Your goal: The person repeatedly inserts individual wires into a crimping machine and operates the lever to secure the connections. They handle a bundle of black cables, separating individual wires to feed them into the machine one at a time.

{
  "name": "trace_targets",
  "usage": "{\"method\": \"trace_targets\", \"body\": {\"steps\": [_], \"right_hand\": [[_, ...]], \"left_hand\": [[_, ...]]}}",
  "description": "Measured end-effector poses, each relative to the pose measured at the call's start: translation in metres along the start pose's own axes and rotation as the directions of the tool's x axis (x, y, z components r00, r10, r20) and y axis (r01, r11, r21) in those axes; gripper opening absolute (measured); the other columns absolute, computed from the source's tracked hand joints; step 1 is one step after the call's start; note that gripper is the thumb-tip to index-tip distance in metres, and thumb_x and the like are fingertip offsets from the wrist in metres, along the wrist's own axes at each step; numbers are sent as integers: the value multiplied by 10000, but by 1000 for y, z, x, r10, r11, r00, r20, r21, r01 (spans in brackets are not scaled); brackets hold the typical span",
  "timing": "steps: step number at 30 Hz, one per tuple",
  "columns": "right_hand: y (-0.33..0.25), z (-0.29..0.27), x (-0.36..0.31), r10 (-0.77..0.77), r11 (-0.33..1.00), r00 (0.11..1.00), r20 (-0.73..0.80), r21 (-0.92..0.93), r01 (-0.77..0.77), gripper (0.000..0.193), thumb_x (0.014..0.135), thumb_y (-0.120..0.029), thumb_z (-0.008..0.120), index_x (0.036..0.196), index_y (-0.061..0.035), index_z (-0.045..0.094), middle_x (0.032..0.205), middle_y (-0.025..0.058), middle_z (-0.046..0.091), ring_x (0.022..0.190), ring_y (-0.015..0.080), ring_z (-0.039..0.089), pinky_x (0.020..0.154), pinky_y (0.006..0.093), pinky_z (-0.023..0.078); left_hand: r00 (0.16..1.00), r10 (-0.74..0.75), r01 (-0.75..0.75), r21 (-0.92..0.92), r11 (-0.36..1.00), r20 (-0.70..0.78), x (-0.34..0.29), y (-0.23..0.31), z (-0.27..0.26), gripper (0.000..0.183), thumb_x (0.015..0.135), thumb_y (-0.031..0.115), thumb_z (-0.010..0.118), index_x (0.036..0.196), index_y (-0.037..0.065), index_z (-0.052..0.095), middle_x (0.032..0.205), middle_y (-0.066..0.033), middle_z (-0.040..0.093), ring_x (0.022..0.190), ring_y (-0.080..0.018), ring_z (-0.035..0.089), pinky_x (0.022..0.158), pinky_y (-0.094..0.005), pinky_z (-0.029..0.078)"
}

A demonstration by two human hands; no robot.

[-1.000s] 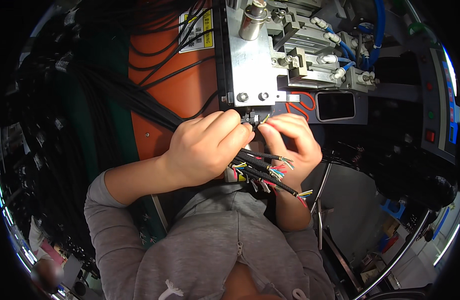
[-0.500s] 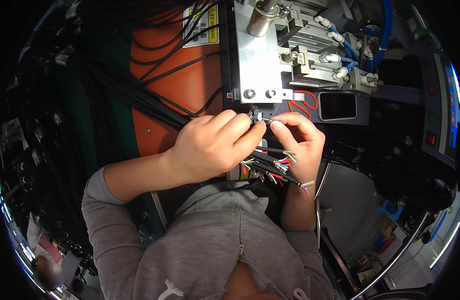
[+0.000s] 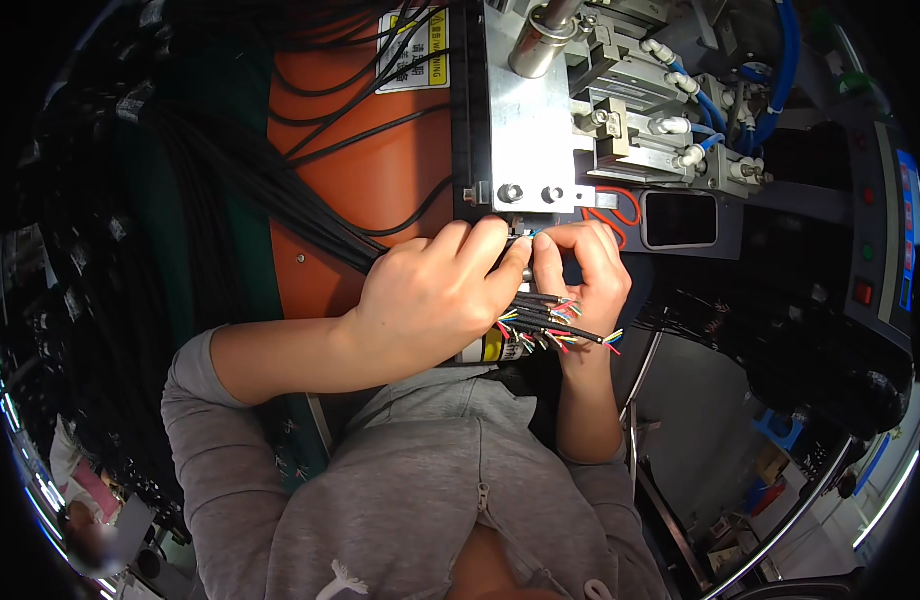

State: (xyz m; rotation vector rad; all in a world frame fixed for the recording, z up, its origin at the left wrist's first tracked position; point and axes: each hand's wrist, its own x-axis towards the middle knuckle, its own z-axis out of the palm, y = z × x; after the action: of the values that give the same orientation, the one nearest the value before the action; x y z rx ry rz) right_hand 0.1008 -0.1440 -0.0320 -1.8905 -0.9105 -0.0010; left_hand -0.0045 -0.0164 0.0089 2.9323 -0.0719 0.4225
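Several black cables (image 3: pixel 310 215) run from the left beneath my left hand (image 3: pixel 435 285), which is closed around them. Their cut ends (image 3: pixel 560 325) fan out below my fingers, with thin red, yellow, green, blue and white wires bared. The thumb and forefinger of my left hand meet just under the front of the metal press head (image 3: pixel 530 120). Facing them, my right hand (image 3: pixel 588 278) pinches at thin wires (image 3: pixel 531 233), a blue one among them. My fingertips nearly touch there and hide most of what lies between them.
Air cylinders with blue hoses (image 3: pixel 715 110) stand at the back right. Red-handled scissors (image 3: pixel 612 205) and a dark-screened phone (image 3: pixel 679 219) lie beside the press. A control panel (image 3: pixel 880 230) with buttons is at far right. Loose cables cross the orange surface (image 3: pixel 380 165).
My right hand has shifted slightly left, and its fingertips are closer to my left ones. Blue wire now shows at the fingertips, where a small white piece was visible before.
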Motion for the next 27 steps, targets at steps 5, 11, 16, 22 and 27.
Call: {"method": "trace_targets", "body": {"steps": [5, 11, 16, 22, 27], "right_hand": [[9, 8, -10, 432, 796, 895, 114, 418, -438, 85, 812, -18, 614, 748, -6, 560, 653, -7, 521, 590, 73, 462, 549, 243, 381], [9, 9, -10, 458, 707, 872, 175, 522, -476, 68, 862, -40, 550, 798, -17, 551, 686, -9, 529, 640, 39, 466, 575, 204, 383], [7, 13, -12, 446, 832, 893, 58, 342, -438, 123, 851, -69, 640, 792, 1, 558, 721, 38, 560, 651, 94, 511, 598, 239, 424], [15, -15, -3, 85, 686, 988, 126, 712, -149, 279, 712, 75, 719, 976, 37, 637, 800, 90, 625, 816, 162, 601, 701, 253, 473], [18, -28, -1, -32, 728, 995, 95, 684, -41, 212, 673, 73, 747, 867, 44, 668, 832, 137, 659, 771, 192, 615, 680, 266, 479]], "left_hand": [[996, 25, -26, -10, 1000, -89, 2, -5, 6, 305, 706, 76, 646, 1009, 77, 684, 708, -3, 445, 591, -110, 496, 485, -237, 411], [989, 22, -33, -70, 997, -144, 5, -12, 7, 233, 698, 84, 665, 930, 88, 689, 735, 17, 528, 607, -104, 546, 500, -241, 423], [998, -53, 53, -6, 999, -27, 0, -4, -3, 238, 697, 77, 669, 933, 49, 675, 726, 5, 522, 606, -112, 571, 518, -248, 445], [997, -60, 56, 79, 995, 50, -1, -4, -7, 252, 699, 81, 679, 940, 11, 660, 712, -14, 503, 610, -111, 578, 505, -251, 446], [975, 77, -104, -121, 987, -210, 6, -16, -6, 308, 705, 141, 719, 981, 15, 665, 845, -40, 601, 617, -136, 573, 510, -222, 442]]}}
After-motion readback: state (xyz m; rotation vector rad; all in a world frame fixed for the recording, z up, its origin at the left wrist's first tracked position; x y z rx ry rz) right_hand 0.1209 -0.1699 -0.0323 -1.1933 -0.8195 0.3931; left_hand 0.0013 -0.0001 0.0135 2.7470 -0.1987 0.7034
